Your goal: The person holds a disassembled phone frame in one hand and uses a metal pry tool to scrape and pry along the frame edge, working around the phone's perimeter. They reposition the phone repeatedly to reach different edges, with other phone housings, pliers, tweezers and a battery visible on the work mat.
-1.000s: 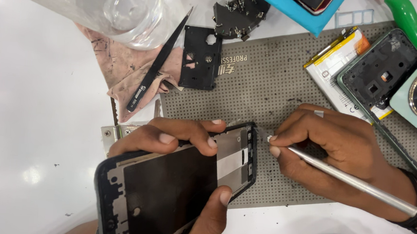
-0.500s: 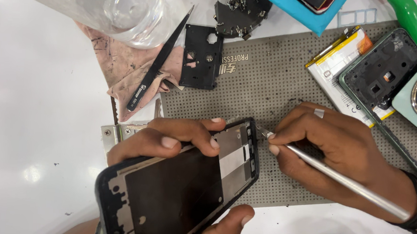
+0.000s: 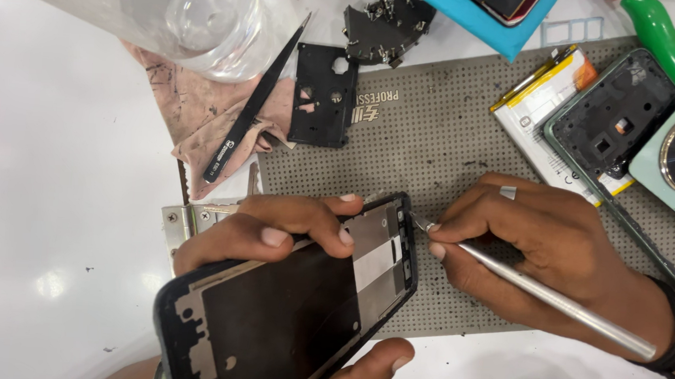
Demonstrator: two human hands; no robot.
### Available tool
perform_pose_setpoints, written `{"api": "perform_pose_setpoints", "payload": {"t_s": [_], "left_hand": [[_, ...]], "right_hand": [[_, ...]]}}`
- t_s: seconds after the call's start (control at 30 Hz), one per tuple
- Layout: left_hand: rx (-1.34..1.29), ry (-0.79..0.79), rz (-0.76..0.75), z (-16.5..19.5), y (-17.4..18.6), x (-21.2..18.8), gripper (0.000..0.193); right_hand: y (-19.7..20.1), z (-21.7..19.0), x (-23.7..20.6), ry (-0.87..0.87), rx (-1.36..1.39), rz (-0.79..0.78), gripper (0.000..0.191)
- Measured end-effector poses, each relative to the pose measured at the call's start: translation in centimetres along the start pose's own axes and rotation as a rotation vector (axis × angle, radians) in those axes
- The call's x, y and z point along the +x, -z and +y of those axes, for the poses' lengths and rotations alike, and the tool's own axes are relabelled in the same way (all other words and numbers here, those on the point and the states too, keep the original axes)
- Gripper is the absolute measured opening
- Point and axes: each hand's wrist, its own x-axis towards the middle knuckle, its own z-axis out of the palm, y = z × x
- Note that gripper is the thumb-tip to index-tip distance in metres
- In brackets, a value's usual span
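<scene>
The left hand curls closed around a black rectangular phone frame; the right hand, at three o'clock, pinches a slim silver metal screwdriver, tip touching the frame's edge. Black tweezers lie at eleven o'clock.

phone frame cut off below; screwdriver tip hidden.

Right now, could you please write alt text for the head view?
A left hand grips a stripped black phone frame while the right hand holds a silver screwdriver at its top edge, over a grey perforated mat.
</scene>
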Motion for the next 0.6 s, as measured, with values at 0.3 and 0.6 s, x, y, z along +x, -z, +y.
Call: {"api": "perform_pose_setpoints", "payload": {"t_s": [0.3,0.6], "left_hand": [[0.039,-0.033,-0.024,-0.2,0.0,0.2,0.084],[0.037,-0.004,0.048,0.9,-0.8,0.4,0.08]], "right_hand": [[-0.2,-0.1,0.2,0.002,-0.059,0.035,0.019],[0.0,-0.1,0.1,-0.095,0.021,0.02,0.02]]}}
